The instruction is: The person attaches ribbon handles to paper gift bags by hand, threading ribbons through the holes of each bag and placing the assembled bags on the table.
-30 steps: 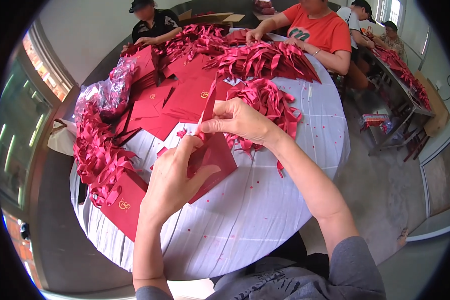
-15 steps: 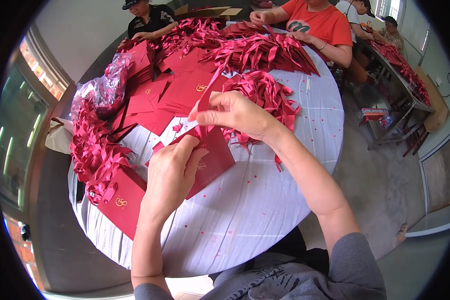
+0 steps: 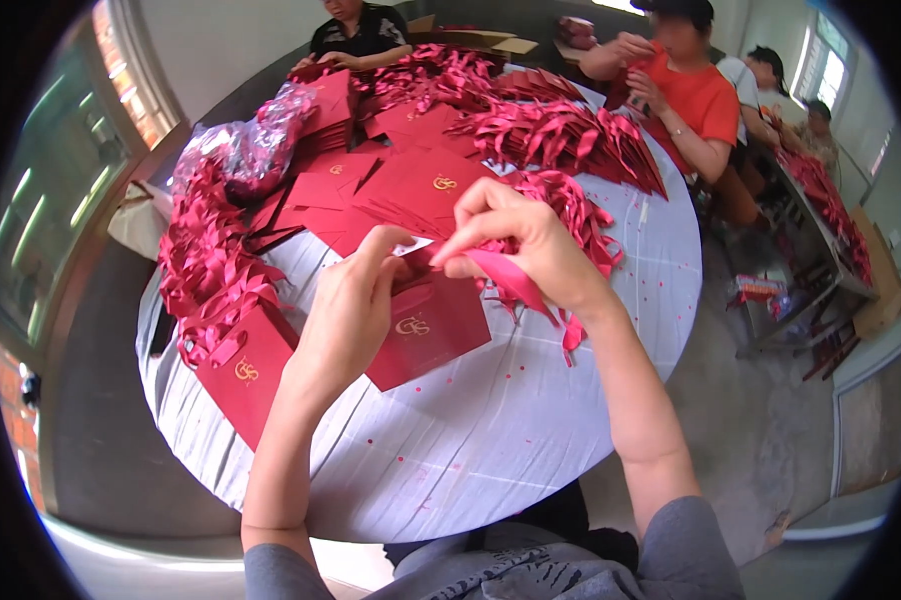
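Note:
A red paper gift bag with a gold emblem stands slightly tilted on the white-covered round table, in front of me. My left hand is closed on its upper left edge, thumb and fingers at the rim. Over the bag's top, my right hand pinches a pink ribbon, whose free length trails down to the right. The fingertips of both hands are close together at the bag's opening; the ribbon's other end there is partly hidden. Behind my right hand lies a heap of loose ribbons.
Left of the bag, a row of ribboned red bags runs along the table. Flat red bags are piled beyond, beside clear plastic wrap. More ribboned bags lie at the far side, where a person in orange works.
My right hand has come down toward the bag's rim, and the ribbon that was drawn upward now hangs to the right. The view has shifted; the person in orange has raised their hands.

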`<move>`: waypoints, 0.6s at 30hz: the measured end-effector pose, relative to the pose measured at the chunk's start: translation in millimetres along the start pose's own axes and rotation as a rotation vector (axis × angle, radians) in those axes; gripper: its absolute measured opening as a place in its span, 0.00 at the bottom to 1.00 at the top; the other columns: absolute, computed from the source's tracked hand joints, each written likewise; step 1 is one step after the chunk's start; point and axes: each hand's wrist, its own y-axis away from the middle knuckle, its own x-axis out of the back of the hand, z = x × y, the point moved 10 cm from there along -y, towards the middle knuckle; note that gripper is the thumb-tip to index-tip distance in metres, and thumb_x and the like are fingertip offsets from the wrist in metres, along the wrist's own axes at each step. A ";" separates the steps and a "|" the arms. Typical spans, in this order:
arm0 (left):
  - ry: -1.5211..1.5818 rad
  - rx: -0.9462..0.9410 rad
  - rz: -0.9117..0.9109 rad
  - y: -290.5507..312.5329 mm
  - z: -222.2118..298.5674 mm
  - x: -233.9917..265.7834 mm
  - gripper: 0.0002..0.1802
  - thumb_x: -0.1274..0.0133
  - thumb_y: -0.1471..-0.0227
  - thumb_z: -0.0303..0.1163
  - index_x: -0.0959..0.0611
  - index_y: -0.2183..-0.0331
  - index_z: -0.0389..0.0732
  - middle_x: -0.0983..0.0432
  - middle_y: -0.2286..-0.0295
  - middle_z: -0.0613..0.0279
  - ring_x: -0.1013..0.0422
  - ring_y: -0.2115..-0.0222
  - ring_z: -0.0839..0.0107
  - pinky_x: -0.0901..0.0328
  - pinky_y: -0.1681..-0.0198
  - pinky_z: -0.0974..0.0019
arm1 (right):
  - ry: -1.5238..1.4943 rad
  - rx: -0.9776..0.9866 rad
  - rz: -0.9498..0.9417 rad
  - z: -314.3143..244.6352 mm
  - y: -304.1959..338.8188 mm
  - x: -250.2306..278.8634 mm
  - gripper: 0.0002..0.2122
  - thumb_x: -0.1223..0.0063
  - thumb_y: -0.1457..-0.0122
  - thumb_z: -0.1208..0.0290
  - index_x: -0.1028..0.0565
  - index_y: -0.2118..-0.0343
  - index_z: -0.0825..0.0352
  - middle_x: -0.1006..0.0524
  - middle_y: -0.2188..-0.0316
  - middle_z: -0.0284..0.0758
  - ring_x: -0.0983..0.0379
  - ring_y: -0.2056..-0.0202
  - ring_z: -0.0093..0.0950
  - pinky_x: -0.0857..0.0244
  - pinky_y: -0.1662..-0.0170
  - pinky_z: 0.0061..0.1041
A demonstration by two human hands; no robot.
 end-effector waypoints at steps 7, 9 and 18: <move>0.065 0.026 -0.054 -2.3 -5.4 -2.1 0.11 0.54 0.50 0.21 0.21 0.63 0.33 0.23 0.69 0.45 0.25 0.67 0.53 0.33 0.62 0.60 | 0.006 -0.094 -0.095 7.1 5.0 2.5 0.06 0.42 0.47 0.72 0.19 0.67 0.65 0.30 0.51 0.43 0.33 0.49 0.29 0.36 0.52 0.24; 0.107 0.032 -0.079 -0.5 -6.8 -5.7 0.11 0.54 0.50 0.22 0.21 0.63 0.34 0.23 0.69 0.47 0.25 0.67 0.54 0.33 0.62 0.60 | -0.099 -0.204 -0.187 14.8 5.4 -3.3 0.08 0.47 0.42 0.70 0.20 0.66 0.69 0.31 0.49 0.47 0.32 0.50 0.30 0.37 0.50 0.25; 0.064 0.068 -0.086 5.2 -0.5 -11.7 0.07 0.52 0.49 0.24 0.21 0.67 0.33 0.23 0.75 0.48 0.26 0.72 0.54 0.33 0.66 0.61 | -0.129 -0.328 -0.319 12.9 14.1 -2.3 0.09 0.49 0.42 0.71 0.20 0.65 0.70 0.24 0.57 0.40 0.31 0.53 0.29 0.39 0.50 0.26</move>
